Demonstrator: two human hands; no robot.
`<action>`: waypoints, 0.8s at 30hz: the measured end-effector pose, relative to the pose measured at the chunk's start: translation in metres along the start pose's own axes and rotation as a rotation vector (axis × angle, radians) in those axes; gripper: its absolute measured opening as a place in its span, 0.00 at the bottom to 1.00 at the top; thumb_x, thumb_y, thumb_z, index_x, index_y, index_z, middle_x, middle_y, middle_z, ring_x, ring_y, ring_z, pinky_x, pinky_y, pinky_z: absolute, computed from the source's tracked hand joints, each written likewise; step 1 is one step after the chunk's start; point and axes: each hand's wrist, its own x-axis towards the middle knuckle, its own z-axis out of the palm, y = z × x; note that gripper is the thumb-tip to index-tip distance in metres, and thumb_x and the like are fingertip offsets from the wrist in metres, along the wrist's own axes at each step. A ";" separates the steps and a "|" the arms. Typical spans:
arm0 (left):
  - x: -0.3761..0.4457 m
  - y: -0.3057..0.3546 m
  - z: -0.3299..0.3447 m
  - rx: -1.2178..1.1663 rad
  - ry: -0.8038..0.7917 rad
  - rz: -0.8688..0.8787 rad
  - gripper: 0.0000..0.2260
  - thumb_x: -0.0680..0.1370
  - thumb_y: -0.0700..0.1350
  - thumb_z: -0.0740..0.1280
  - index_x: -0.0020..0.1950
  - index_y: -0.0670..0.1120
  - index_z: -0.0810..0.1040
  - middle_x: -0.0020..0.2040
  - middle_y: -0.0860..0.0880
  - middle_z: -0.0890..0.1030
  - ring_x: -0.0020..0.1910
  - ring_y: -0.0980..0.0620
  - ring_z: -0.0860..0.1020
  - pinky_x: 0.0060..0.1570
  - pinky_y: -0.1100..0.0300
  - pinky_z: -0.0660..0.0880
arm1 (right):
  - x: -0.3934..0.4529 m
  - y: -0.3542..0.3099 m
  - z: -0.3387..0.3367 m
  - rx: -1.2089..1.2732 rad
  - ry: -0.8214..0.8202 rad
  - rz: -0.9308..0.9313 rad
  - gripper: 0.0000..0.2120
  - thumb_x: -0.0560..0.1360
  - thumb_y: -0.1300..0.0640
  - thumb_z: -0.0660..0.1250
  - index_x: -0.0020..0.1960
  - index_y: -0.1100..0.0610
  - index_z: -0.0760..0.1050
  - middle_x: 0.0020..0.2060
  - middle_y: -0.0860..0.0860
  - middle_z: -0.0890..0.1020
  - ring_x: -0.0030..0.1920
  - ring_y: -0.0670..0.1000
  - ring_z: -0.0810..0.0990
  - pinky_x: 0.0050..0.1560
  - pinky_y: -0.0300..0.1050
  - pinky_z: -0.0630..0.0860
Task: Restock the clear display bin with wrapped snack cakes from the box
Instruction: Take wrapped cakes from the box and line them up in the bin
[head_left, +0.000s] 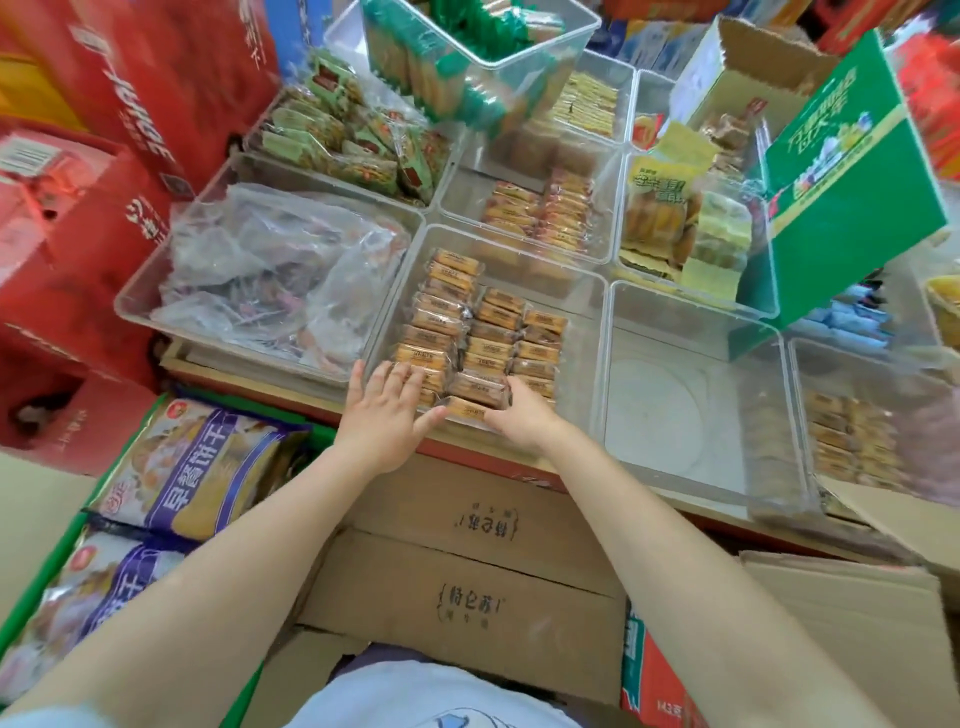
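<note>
both hands are at the near edge of the clear display bin (415, 275). the right hand (519, 415) grips a wrapped snack cake (465, 408), while the left hand (387, 410) lies flat and open over the front row (426, 376). pushing too hard could buckle the packed rows or tip a cake over the near wall.

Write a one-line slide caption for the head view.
Both hands arrange wrapped snack cakes in a clear bin.
</note>
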 end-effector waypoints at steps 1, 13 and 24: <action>-0.002 0.001 -0.003 -0.015 0.003 -0.018 0.37 0.81 0.68 0.39 0.84 0.48 0.48 0.84 0.46 0.50 0.83 0.46 0.45 0.78 0.42 0.33 | -0.010 0.004 -0.002 0.011 0.020 -0.020 0.34 0.80 0.53 0.66 0.81 0.53 0.53 0.73 0.55 0.70 0.67 0.57 0.75 0.66 0.52 0.74; -0.136 0.276 0.000 -0.700 -0.024 0.413 0.09 0.82 0.42 0.65 0.59 0.47 0.83 0.57 0.50 0.83 0.57 0.50 0.79 0.58 0.54 0.74 | -0.225 0.203 -0.109 0.422 0.680 -0.202 0.10 0.81 0.59 0.62 0.46 0.48 0.79 0.33 0.48 0.81 0.33 0.49 0.80 0.41 0.49 0.80; -0.204 0.448 0.065 -1.081 -0.216 0.302 0.47 0.68 0.57 0.70 0.83 0.58 0.50 0.80 0.59 0.56 0.79 0.52 0.57 0.77 0.41 0.61 | -0.283 0.416 -0.140 0.308 0.676 0.095 0.10 0.82 0.55 0.60 0.49 0.51 0.79 0.38 0.45 0.81 0.37 0.45 0.80 0.40 0.41 0.78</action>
